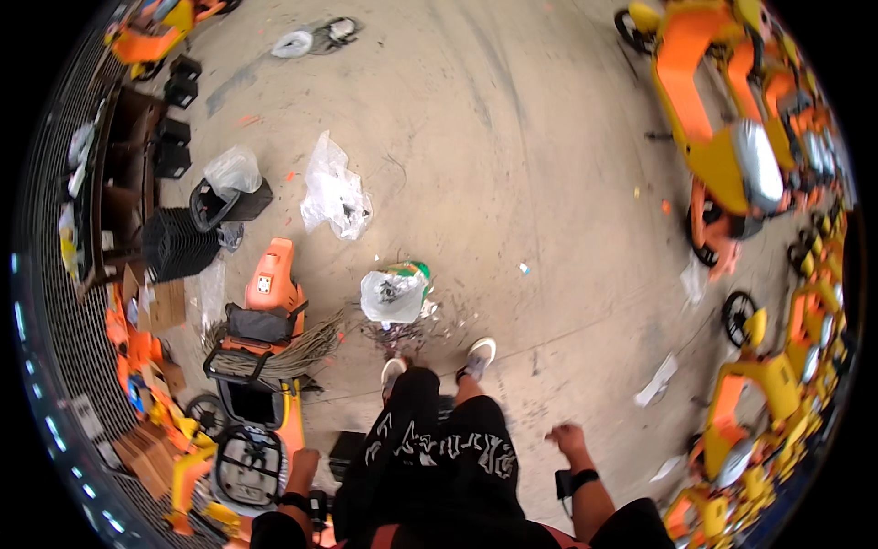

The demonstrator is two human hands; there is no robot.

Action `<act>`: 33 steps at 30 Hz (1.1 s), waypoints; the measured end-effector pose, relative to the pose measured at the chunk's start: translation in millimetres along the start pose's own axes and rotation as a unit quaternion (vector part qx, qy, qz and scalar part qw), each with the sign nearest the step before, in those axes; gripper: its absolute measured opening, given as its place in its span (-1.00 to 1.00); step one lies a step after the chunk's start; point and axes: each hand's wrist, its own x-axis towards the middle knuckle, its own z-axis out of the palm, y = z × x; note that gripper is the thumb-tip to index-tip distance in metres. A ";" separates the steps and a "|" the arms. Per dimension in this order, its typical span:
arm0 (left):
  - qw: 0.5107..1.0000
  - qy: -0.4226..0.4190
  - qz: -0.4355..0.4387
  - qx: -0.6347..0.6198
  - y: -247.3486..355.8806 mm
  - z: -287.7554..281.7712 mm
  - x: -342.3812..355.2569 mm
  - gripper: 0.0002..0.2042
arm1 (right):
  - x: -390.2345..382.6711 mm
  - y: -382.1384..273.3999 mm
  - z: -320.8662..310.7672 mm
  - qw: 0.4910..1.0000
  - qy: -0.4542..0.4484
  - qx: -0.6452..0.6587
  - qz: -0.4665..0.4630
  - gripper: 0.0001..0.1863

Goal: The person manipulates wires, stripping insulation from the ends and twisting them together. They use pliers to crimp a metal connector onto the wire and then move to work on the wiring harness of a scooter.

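My left hand (305,465) has curled fingers beside an orange-and-yellow scooter (293,416) at lower left; whether it holds or touches anything is unclear. The scooter has an open black compartment (251,403), a grey bag (259,323) and a bundle of cables (297,357) lying across it. At lower right, my right hand (565,436) hangs over the concrete floor, fingers loosely bent and apart, holding nothing I can see. Between them are my legs in black shorts. A white bag with green (393,297) sits just ahead of my feet, with small debris around it.
Yellow-and-orange scooters (759,403) line the right side. At left are a dark shelf unit (123,160), stacked black crates (178,242), black boxes (172,146) and cardboard boxes (146,457). Loose plastic (334,188) lies ahead, and a white strip (657,380) lies on the right.
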 end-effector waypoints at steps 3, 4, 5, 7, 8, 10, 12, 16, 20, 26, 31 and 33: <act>0.991 -0.048 -0.003 0.125 22.7 -8.9 -19.3 -0.78 | -42.8 6.3 -45.1 0.945 -0.015 0.232 0.231 -0.80; 0.975 -0.056 0.108 0.183 28.5 -3.0 -34.4 -0.79 | -39.6 61.5 -92.0 0.925 -0.131 0.249 0.256 -0.79; 0.947 -0.074 0.221 0.222 35.5 8.5 -49.1 -0.79 | -51.6 93.1 -157.4 0.894 -0.236 0.244 0.291 -0.76; 0.986 -0.107 0.114 0.064 89.9 26.2 -15.9 -0.74 | -68.5 53.3 -218.4 0.921 -0.213 0.167 0.279 -0.79; 0.990 -0.051 0.106 0.077 139.5 1.8 42.7 -0.72 | -38.8 -65.2 -139.6 0.930 -0.064 0.140 0.333 -0.79; 0.977 -0.074 0.147 0.139 211.3 3.5 107.4 -0.69 | -39.1 -155.8 -172.2 0.939 0.016 0.160 0.303 -0.79; 0.979 -0.039 0.156 0.122 321.8 -4.8 160.3 -0.67 | -23.4 -255.8 -203.1 0.955 0.095 0.164 0.227 -0.74; 0.972 0.056 0.210 -0.085 574.8 -119.2 220.5 -0.75 | 26.8 -380.4 -241.2 0.970 0.085 0.072 0.215 -0.76; 0.889 0.041 0.319 -0.325 729.1 -293.6 146.7 -0.83 | 114.3 -526.1 -269.9 0.979 0.053 0.090 0.176 -0.59; 0.929 0.122 0.211 -0.278 712.6 -326.1 202.7 -0.79 | 324.5 -823.4 -313.0 0.993 -0.019 -0.105 0.044 -0.63; 0.977 0.103 0.152 0.112 555.1 -215.5 216.2 -0.82 | 515.3 -1103.5 -250.7 0.983 -0.056 -0.165 -0.057 -0.73; 0.982 0.079 0.128 0.115 573.0 -181.2 154.2 -0.83 | 645.2 -1161.2 -300.1 0.853 -0.147 -0.401 -0.300 -0.83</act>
